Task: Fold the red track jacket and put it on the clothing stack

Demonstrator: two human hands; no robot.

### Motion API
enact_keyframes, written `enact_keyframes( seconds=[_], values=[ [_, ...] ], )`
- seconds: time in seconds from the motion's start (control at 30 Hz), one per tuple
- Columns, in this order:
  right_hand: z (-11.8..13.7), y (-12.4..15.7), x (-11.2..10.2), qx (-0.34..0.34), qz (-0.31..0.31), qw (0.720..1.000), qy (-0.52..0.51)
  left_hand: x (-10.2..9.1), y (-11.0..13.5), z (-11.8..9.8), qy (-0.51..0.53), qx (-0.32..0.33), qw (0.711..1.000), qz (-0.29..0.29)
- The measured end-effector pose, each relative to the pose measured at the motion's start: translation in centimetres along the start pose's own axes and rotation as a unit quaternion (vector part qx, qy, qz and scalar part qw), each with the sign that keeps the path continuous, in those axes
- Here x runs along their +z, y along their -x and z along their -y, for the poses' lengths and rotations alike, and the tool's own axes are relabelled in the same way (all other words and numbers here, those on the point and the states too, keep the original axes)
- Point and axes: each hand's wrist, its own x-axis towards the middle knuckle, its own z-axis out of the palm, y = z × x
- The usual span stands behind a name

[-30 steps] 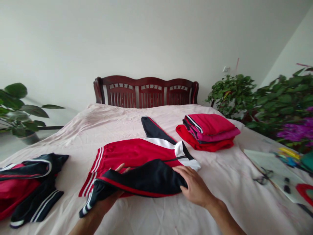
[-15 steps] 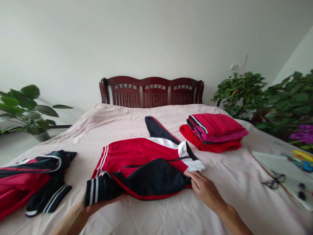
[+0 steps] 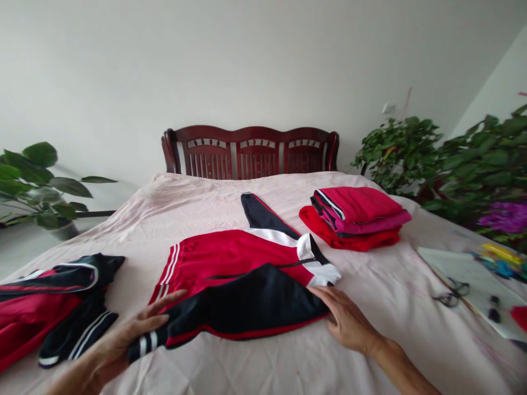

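Observation:
A red, black and white track jacket (image 3: 242, 263) lies spread on the pink bed sheet (image 3: 197, 203). Its near black sleeve (image 3: 247, 302) is folded across the red body, and the far sleeve sticks out toward the headboard. My left hand (image 3: 119, 340) lies open with fingers stretched out beside the striped cuff (image 3: 144, 345), touching the sleeve's end. My right hand (image 3: 346, 321) rests flat, fingers out, on the jacket's shoulder edge just below the white collar (image 3: 317, 263).
A crumpled red and black garment (image 3: 49, 307) lies at the left. A stack of folded red and pink clothes (image 3: 354, 219) sits at the back right. Scissors (image 3: 450, 293) and papers lie at the right edge. Potted plants (image 3: 453, 164) flank the bed; a wooden headboard (image 3: 251, 151) stands behind.
My left hand has slid out from under the sleeve cuff to the left and opened beside it. The sleeve now lies flatter across the jacket. My right hand has barely moved.

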Motion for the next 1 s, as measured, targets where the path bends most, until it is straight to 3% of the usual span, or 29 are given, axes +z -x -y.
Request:
enact_keyframes(
  seconds=[0.1,0.2,0.37,0.5,0.63,0.77,0.87,1.0],
  values=[
    [-0.1,0.0,0.3,-0.011,0.008,0.999,0.04,0.2,-0.6,-4.3,-0.089,0.07,0.992,0.052],
    [-0.6,-0.6,1.0,0.002,-0.035,0.996,0.078,-1.0,-2.7,-5.7,-0.187,0.085,0.978,0.034],
    [-1.5,-1.0,1.8,0.021,-0.088,0.989,0.113,-4.9,-6.4,-2.7,-0.229,0.096,0.966,-0.074],
    [-1.2,-0.5,1.7,0.001,-0.076,0.99,0.116,-6.2,-6.4,-1.1,-0.234,0.145,0.953,-0.126],
    [0.3,-0.7,1.8,-0.021,-0.068,0.99,0.123,-4.2,-4.9,-2.2,-0.15,0.198,0.962,-0.117],
    [2.9,-1.8,2.8,-0.035,-0.079,0.988,0.131,0.1,-3.6,-4.7,-0.005,0.219,0.968,-0.118],
    [4.5,-2.6,3.9,-0.035,-0.094,0.986,0.134,3.3,-2.9,-6.4,0.067,0.229,0.967,-0.083],
    [4.0,-3.2,3.6,-0.011,-0.13,0.984,0.124,5.0,-2.8,-8.1,0.095,0.252,0.962,-0.051]
  ],
)
